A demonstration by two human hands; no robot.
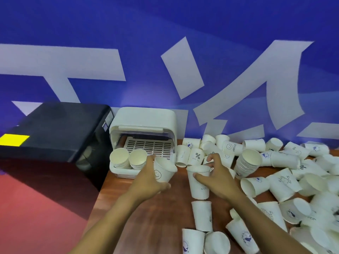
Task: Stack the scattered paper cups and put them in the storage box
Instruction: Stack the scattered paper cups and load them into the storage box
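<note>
Head view takes in a blue wall [146, 24] with large white lettering filling the far half of the scene, and below it a wooden table [156, 217] running from the middle to the right. A black box [53, 129] with a yellow label sits at the far left, and just to its right, touching the wall, stands the white storage box [145, 121], its lid raised and its slatted floor showing. Two stacks of cups [128, 158] already lie in its near-left part, mouths facing the camera. Scattered paper cups [286, 182] cover the right side of the table, most lying on their sides, with one short stack [247, 162] among them. The left hand [152, 178] grips a smiley-face cup [163, 171], fingers curled round its side, just in front of the storage box. The right hand [214, 176] holds an upright cup [199, 180] on the table, thumb on its near side and fingers curled over the far rim. The two held cups sit near each other, apart.
</note>
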